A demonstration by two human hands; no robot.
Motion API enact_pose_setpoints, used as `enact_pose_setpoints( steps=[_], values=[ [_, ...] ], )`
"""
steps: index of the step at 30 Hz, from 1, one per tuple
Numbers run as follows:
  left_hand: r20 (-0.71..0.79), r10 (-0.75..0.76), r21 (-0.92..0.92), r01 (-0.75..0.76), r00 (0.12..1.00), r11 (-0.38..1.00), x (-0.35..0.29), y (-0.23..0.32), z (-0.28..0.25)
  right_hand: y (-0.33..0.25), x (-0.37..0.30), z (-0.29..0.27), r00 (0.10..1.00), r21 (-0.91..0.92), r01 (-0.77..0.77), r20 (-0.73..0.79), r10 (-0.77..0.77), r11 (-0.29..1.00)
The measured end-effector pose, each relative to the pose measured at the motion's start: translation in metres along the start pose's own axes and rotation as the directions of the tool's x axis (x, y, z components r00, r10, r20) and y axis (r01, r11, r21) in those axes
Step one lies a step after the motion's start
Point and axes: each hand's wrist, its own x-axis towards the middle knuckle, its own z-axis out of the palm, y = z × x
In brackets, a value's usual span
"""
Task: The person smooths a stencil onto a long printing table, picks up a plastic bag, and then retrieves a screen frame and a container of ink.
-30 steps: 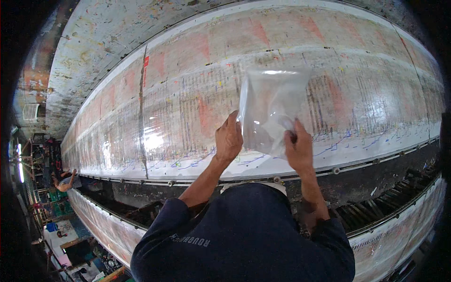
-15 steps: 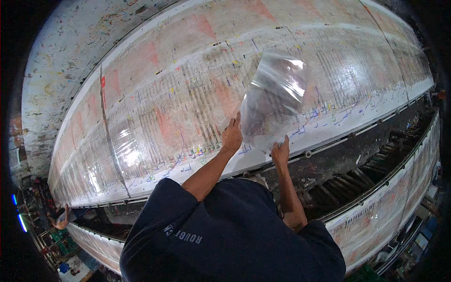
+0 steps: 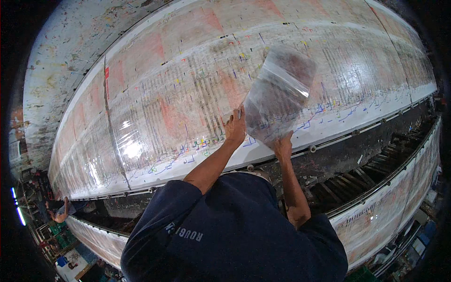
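Note:
A clear, glossy plastic sheet (image 3: pixel 281 87) slants up and away from me over the long printing table (image 3: pixel 155 136). At its left edge, my left hand (image 3: pixel 236 128) has its fingers closed on the film. My right hand (image 3: pixel 283 145) pinches the near edge of the sheet, by the table's front border; its fingertips are partly hidden. Through the film the table's marks show dimly, and a bright streak of reflected light crosses it. Stripes, red patches and small coloured registration marks cover the tabletop around both hands.
A metal rail with round knobs (image 3: pixel 313 149) runs along the table's front edge. Behind me lies a dark slatted gap (image 3: pixel 357 185), then a second similar table (image 3: pixel 380 211). Another person (image 3: pixel 61 214) is at the far left. A paint-stained wall or floor (image 3: pixel 66 70) borders the far side.
The plastic sheet has shifted slightly to the right and lies flatter, with fewer reflections. Both hands moved a little with it, still holding its edges.

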Motion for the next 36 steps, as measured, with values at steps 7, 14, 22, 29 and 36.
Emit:
enact_pose_setpoints(
  steps=[7,14,22,29,36],
  values=[
    [-0.217,0.107,0.075,-0.093,0.970,0.993,-0.006,-0.002,0.004,-0.031,-0.017,-0.020,0.994,-0.245,-0.032,-0.106,0.006,0.969],
    [0.385,-0.259,-0.831,0.455,0.886,0.321,0.024,-0.012,0.029,-0.075,0.002,0.019,0.772,-0.196,0.609,-0.078,-0.631,0.769],
    [0.549,0.021,-0.678,0.431,0.836,0.596,0.029,-0.034,0.053,-0.120,0.086,-0.074,0.789,-0.317,0.334,-0.422,-0.447,0.888],
    [0.335,0.290,-0.426,-0.131,0.896,0.895,0.023,-0.020,0.060,-0.293,0.054,-0.339,0.161,-0.729,0.160,-0.646,-0.746,0.666],
    [0.533,0.314,-0.831,0.556,0.786,0.019,0.022,-0.023,-0.068,-0.384,-0.079,-0.286,0.369,-0.758,0.246,-0.503,-0.782,0.604]
  ],
)
